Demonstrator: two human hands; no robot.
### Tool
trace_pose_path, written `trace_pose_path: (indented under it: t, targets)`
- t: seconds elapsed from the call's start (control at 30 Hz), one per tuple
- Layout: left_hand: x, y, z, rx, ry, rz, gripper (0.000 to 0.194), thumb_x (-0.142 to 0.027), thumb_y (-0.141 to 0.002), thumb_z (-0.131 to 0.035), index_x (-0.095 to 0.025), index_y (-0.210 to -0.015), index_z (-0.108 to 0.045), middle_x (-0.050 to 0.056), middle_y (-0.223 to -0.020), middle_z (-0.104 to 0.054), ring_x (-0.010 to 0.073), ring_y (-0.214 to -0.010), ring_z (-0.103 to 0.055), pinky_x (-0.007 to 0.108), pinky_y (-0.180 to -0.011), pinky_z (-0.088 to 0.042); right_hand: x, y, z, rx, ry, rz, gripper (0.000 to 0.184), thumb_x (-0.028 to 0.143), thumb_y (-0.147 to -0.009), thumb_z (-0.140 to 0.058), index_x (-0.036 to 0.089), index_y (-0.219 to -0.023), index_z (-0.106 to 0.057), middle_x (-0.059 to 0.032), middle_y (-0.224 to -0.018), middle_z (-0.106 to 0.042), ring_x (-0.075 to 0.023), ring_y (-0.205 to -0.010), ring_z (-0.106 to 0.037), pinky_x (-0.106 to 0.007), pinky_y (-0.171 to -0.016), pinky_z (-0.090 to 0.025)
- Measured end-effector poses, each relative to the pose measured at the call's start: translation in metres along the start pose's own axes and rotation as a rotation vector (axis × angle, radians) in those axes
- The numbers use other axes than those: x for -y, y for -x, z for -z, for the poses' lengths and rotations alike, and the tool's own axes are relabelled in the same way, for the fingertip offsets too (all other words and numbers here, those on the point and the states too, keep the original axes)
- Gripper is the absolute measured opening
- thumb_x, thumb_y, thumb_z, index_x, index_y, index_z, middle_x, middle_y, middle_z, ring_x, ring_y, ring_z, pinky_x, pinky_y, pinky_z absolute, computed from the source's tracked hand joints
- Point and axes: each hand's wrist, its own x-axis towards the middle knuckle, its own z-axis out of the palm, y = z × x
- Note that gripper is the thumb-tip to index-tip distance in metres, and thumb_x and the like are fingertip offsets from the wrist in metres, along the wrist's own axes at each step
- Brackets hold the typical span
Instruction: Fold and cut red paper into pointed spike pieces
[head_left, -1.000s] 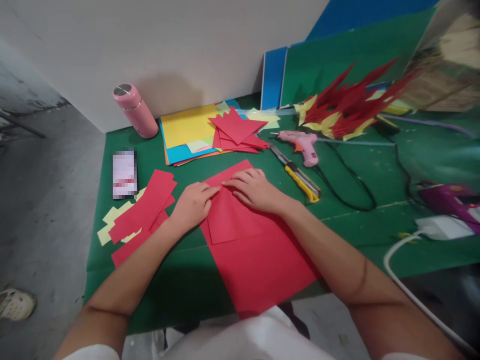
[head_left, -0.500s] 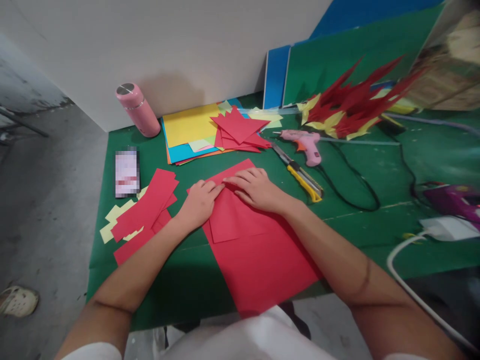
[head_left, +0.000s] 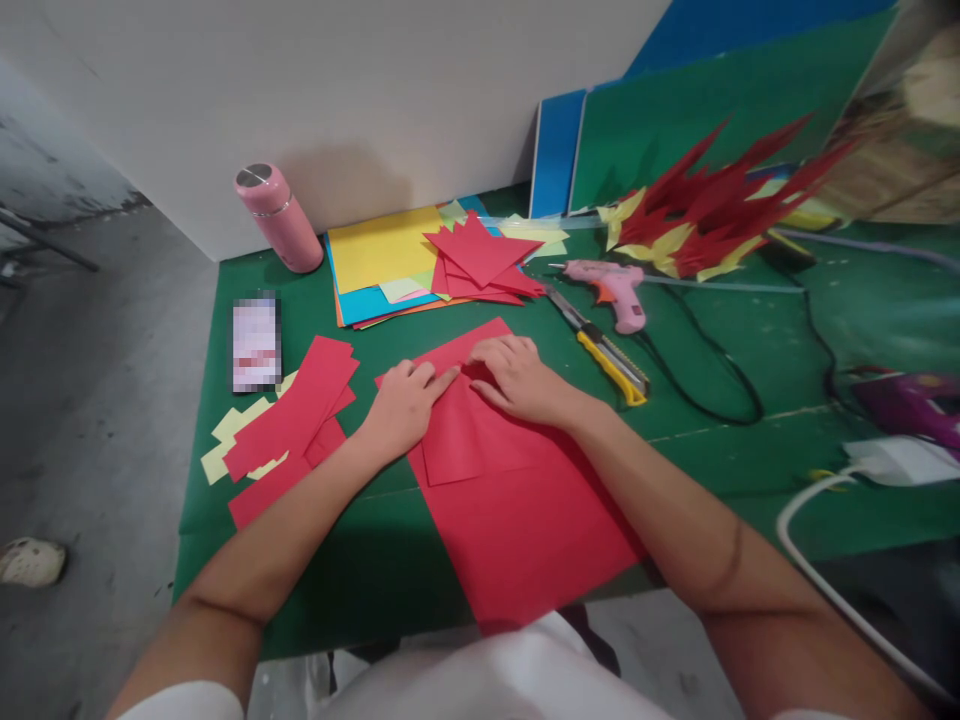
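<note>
Head view: red paper (head_left: 525, 520) beneath hands (head_left: 399, 405) (head_left: 517, 380)

A pink flask (head_left: 280, 222) stands near a smartphone (head_left: 256, 344) on the green tabletop (head_left: 345, 570); a pale clog (head_left: 34, 562) sits on the floor (head_left: 127, 420).

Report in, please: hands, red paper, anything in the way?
Left hand on smaller red piece, right hand at its upper edge. Piece lies on large red sheet. Yellow cutter to the right, not in the way.

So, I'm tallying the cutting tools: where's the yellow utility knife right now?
In the head view, the yellow utility knife lies right of centre on the green table, between the right hand and the pink hot glue gun.
</note>
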Motion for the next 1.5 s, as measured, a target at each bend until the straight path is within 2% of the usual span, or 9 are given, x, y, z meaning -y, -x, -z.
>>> trace_pose_path:
  t: [0.33,0.47,0.7,0.97,1.23,1.37,1.5]
  targets:
    - [-0.003,0.0,0.007,0.048,0.053,0.048,0.049,-0.01,-0.097,-0.029,-0.016,-0.141,-0.051,0.011,-0.104,-0.06,0.0224,-0.086,-0.048,0.036,-0.078,-0.04,0.001,0.0,0.001,0.006,0.011,0.003,0.028,0.034,-0.097,-0.041,0.017,-0.116,-0.053,-0.0157,-0.114,-0.063,-0.0292,-0.105,-0.05,-0.042,-0.088,-0.032]
    - [-0.004,0.0,0.005,0.071,0.004,0.044,0.051,-0.011,-0.097,-0.029,-0.018,-0.145,-0.046,0.012,-0.104,-0.058,0.0229,-0.087,-0.048,0.036,-0.075,-0.039,0.001,0.0,0.0,0.014,0.013,0.002,0.029,0.034,-0.097,-0.041,0.018,-0.117,-0.054,-0.0156,-0.114,-0.064,-0.0293,-0.105,-0.051,-0.042,-0.088,-0.033]
    - [-0.007,-0.002,0.006,0.105,-0.049,0.082,0.053,-0.011,-0.096,-0.032,-0.02,-0.147,-0.045,0.012,-0.103,-0.057,0.0233,-0.085,-0.047,0.034,-0.07,-0.035,0.001,0.0,0.001,0.02,0.02,0.001,0.03,0.033,-0.098,-0.04,0.017,-0.118,-0.055,-0.0154,-0.116,-0.064,-0.0291,-0.105,-0.05,-0.042,-0.088,-0.032]
    - [-0.007,-0.002,0.007,0.071,-0.05,0.088,0.052,-0.011,-0.095,-0.032,-0.018,-0.144,-0.048,0.013,-0.105,-0.058,0.0241,-0.087,-0.048,0.035,-0.072,-0.037,0.003,-0.001,0.001,0.037,0.037,0.016,0.033,0.032,-0.099,-0.038,0.02,-0.124,-0.056,-0.0133,-0.117,-0.064,-0.0285,-0.107,-0.05,-0.042,-0.088,-0.031]
    - [-0.01,-0.007,0.015,0.181,-0.06,0.115,0.059,-0.01,-0.093,-0.033,-0.022,-0.15,-0.04,0.013,-0.107,-0.057,0.026,-0.092,-0.052,0.038,-0.075,-0.039,0.002,0.0,0.001,0.014,-0.02,-0.008,0.033,0.033,-0.098,-0.041,0.02,-0.126,-0.053,-0.0139,-0.117,-0.064,-0.0285,-0.104,-0.051,-0.042,-0.087,-0.032]
    - [-0.011,-0.008,0.015,0.175,-0.016,0.149,0.06,-0.009,-0.092,-0.033,-0.021,-0.151,-0.039,0.013,-0.108,-0.057,0.027,-0.095,-0.054,0.039,-0.078,-0.038,0.003,-0.001,0.001,0.007,-0.01,-0.005,0.033,0.033,-0.097,-0.042,0.018,-0.125,-0.053,-0.0146,-0.117,-0.064,-0.0285,-0.104,-0.05,-0.041,-0.086,-0.032]
    - [-0.012,-0.006,0.012,0.117,0.067,0.221,0.056,-0.008,-0.09,-0.034,-0.013,-0.145,-0.043,0.015,-0.111,-0.058,0.0278,-0.098,-0.055,0.039,-0.08,-0.038,0.004,-0.001,0.003,0.024,0.009,0.001,0.033,0.033,-0.099,-0.039,0.02,-0.124,-0.056,-0.0135,-0.116,-0.065,-0.0282,-0.104,-0.05,-0.042,-0.086,-0.032]
